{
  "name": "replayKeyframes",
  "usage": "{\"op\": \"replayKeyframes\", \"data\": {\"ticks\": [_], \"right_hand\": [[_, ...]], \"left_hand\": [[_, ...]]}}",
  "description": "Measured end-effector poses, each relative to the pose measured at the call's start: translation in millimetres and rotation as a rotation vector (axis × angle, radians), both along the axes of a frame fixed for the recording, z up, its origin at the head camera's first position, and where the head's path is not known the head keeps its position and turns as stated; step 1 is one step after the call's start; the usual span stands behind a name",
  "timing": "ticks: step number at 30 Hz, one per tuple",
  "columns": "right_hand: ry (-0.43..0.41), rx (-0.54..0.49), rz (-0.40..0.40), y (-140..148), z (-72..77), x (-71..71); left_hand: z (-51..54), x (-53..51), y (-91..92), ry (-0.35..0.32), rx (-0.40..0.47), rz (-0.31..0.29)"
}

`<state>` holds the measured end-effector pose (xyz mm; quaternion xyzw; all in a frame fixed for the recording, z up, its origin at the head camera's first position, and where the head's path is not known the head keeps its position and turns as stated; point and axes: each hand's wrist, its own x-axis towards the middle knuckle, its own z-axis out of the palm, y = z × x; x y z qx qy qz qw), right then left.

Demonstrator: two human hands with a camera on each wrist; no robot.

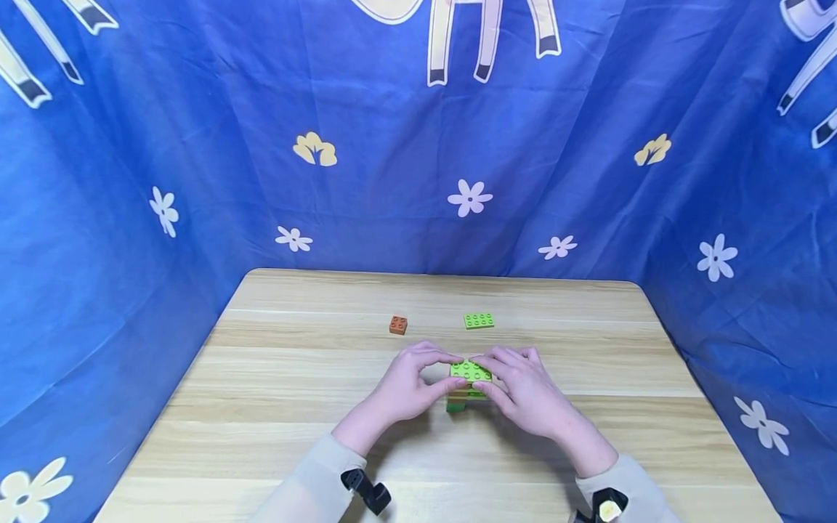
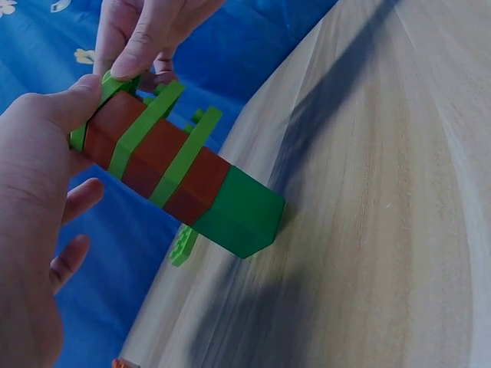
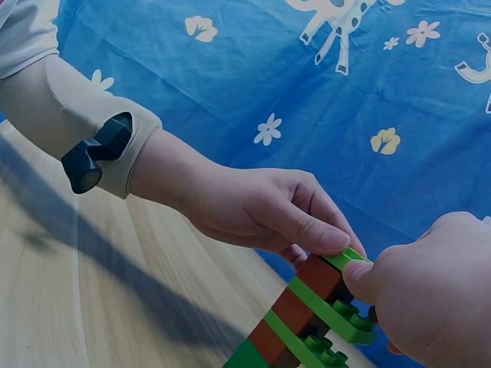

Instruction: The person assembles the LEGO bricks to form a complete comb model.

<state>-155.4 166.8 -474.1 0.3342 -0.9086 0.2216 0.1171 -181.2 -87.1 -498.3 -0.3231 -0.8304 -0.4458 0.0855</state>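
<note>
A stack of blocks stands upright on the table, its dark green base (image 2: 242,211) lowest, with brown bricks (image 2: 138,172) and light green plates (image 2: 184,165) alternating above. A studded light green plate (image 1: 468,371) tops it. My left hand (image 1: 410,383) pinches the top plate's left side between thumb and fingers. From the right, my right hand (image 1: 526,386) holds the same plate, thumb at the near edge and fingers at the far edge. In the right wrist view, both thumbs lie by the top plate (image 3: 347,258).
Behind the stack, a loose brown brick (image 1: 398,325) lies to the left and a loose light green plate (image 1: 479,321) farther right on the wooden table (image 1: 294,349). A blue patterned cloth (image 1: 392,218) hangs around the table's back and sides.
</note>
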Motion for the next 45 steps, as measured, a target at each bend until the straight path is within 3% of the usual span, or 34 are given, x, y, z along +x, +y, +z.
{"op": "replayKeyframes", "data": {"ticks": [11, 18, 27, 35, 45], "right_hand": [[-0.005, -0.025, -0.005, 0.4, -2.7, 0.0], [-0.013, -0.045, -0.01, 1.2, -3.7, 0.3], [-0.037, -0.07, 0.002, 1.5, -4.9, -0.4], [-0.092, -0.124, 0.044, 2.7, -9.1, -1.3], [-0.093, -0.13, 0.044, 4.3, -9.3, -1.5]], "left_hand": [[-6.8, 0.2, 2.7, -0.027, 0.056, 0.02], [-9.2, -1.0, 5.4, -0.042, 0.098, 0.002], [-9.5, -0.5, 4.4, -0.025, 0.057, 0.021], [-14.8, 1.1, 1.5, -0.012, 0.073, 0.002], [-12.8, -0.2, 0.1, 0.015, 0.036, -0.021]]}}
